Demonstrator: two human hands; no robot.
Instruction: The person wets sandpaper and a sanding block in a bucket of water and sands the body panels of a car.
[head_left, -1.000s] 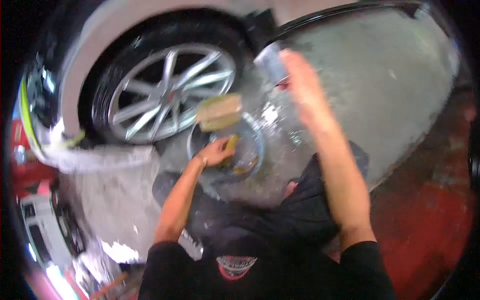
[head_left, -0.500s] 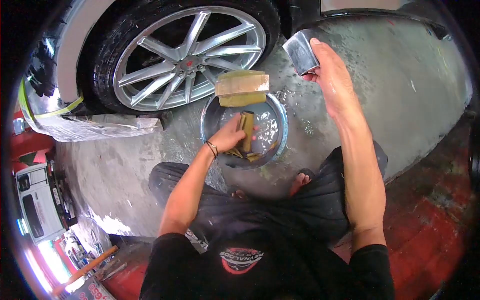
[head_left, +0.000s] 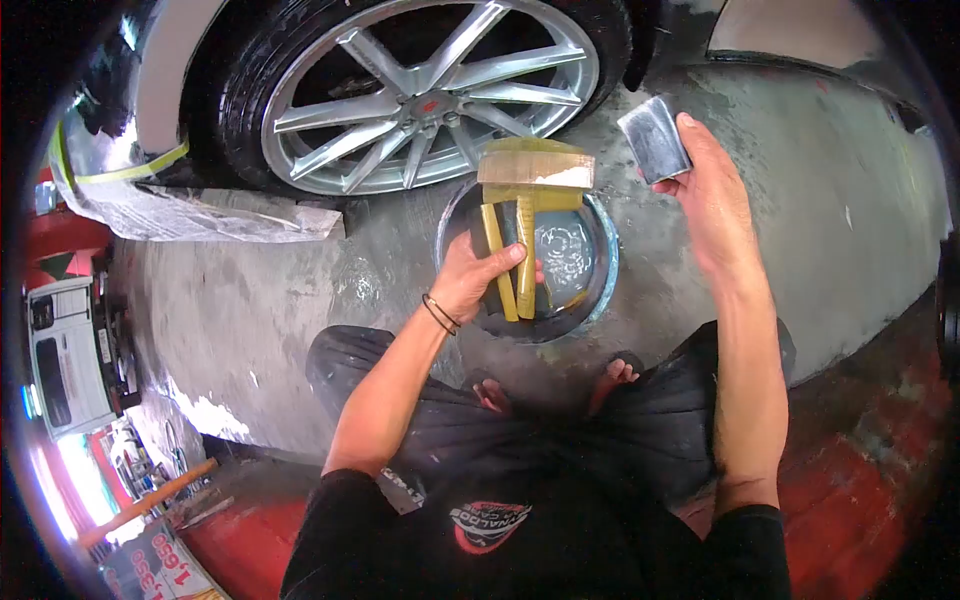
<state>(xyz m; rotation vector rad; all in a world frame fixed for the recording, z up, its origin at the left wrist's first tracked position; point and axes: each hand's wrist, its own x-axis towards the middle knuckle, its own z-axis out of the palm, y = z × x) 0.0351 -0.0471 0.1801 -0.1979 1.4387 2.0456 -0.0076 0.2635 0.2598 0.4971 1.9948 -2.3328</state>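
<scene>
My left hand [head_left: 472, 278], with dark bands at the wrist, grips a curled sheet of yellow-backed sandpaper [head_left: 525, 265] over a round tub of water [head_left: 610, 265]. The sheet's two rolled edges face up, with the thumb across it. More yellowish paper lies partly hidden in the tub. Out to the right, my right hand [head_left: 712, 195] holds a sanding block [head_left: 655, 140] with a dark grey, whitish-smeared face. Across the tub's far rim rests a yellowish translucent block [head_left: 540, 172] with a pale band around it.
A car wheel [head_left: 430, 108] with silver spokes stands just beyond the tub. Masking paper [head_left: 240, 215] hangs along the car's lower edge at left. Wet concrete floor [head_left: 800, 220] surrounds the tub. My feet [head_left: 620, 370] are close to its near side.
My left hand has lifted the sandpaper higher out of the tub, and its rolled edges now spread apart. My right hand still holds the sanding block. The whole view has shifted.
</scene>
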